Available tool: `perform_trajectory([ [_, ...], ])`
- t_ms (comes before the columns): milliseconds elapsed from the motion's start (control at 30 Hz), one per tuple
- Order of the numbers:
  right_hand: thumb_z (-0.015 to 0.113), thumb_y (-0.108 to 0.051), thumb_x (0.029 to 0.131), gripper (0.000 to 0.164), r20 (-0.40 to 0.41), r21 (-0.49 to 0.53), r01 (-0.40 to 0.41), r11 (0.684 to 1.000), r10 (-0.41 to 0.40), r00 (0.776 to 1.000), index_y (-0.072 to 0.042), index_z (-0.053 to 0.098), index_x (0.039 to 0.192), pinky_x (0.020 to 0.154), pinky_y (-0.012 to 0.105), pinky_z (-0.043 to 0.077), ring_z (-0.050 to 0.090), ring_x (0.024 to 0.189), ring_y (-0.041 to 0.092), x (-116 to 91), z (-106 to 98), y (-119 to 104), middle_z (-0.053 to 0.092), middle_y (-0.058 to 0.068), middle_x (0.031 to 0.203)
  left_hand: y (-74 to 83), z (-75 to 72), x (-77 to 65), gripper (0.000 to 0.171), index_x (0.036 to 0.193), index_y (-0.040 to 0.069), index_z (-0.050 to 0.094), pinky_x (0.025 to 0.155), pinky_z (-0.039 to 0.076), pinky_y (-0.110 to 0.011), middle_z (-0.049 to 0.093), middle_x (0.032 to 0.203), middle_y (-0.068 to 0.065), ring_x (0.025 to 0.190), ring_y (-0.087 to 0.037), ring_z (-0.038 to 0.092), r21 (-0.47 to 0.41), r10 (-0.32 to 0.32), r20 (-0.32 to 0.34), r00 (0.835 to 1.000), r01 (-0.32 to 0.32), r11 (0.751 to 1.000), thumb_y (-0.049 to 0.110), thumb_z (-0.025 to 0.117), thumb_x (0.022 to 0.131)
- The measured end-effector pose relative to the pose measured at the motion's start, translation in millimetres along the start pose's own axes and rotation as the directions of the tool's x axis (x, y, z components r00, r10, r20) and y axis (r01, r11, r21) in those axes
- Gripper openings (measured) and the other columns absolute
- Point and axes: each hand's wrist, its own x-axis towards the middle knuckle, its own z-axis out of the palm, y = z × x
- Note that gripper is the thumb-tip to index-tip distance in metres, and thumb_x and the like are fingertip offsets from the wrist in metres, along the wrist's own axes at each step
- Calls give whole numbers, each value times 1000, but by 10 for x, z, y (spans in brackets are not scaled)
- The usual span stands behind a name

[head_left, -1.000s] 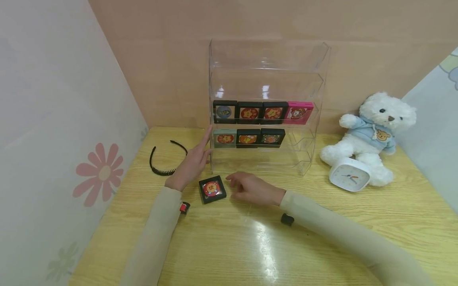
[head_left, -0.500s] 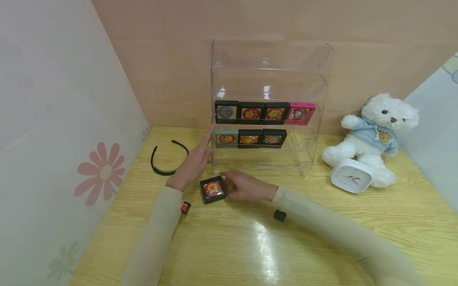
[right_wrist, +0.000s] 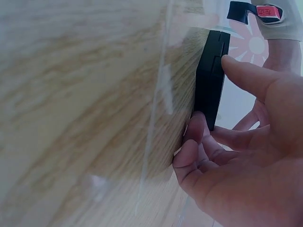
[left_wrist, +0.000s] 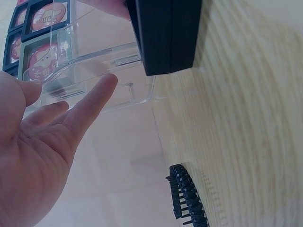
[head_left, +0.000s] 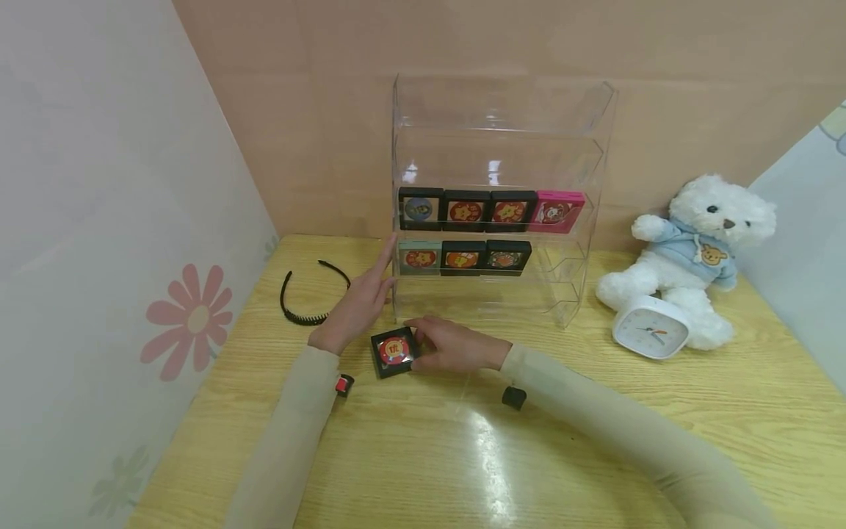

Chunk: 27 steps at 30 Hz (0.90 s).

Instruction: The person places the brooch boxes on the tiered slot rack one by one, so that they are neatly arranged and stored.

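Note:
My left hand [head_left: 353, 308], fingers straight, rests against the left side of a clear acrylic display rack [head_left: 492, 128]; in the left wrist view its index finger reaches along the rack's edge. On the wooden table before the rack lies a small black square display case [head_left: 394, 352] with a red round badge under its window. My right hand [head_left: 452, 344] pinches the right end of this case. In the right wrist view the thumb is at the case's near corner and the fingers [right_wrist: 195, 127] at its other corner, the remaining fingers curled beside the table.
Two shelves of the rack hold badge cases: black ones [head_left: 467, 211], a pink one [head_left: 559, 212] and a grey-green one [head_left: 419, 258]. A black toothed headband [head_left: 304, 319] lies left. At right sit a white teddy bear [head_left: 700, 242] and a white clock [head_left: 651, 328]. Walls border the table.
My right hand has moved left to the black display case and taken hold of its right end. The left hand has stayed at the rack's side. The head view has shifted slightly.

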Motion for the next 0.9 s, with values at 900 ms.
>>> perform_trajectory([
  [900,90,-3,74,71,-181,221,42,974,-1,983,-3,46,129,80,27,58,69,92,19,-185,54,-60,69,11,107,-4,0,1,77,159,47,-10,88,57,-44,23,165,-10,95,-26,71,-2,-4,-1,1000,4,1000,16,41,111],
])
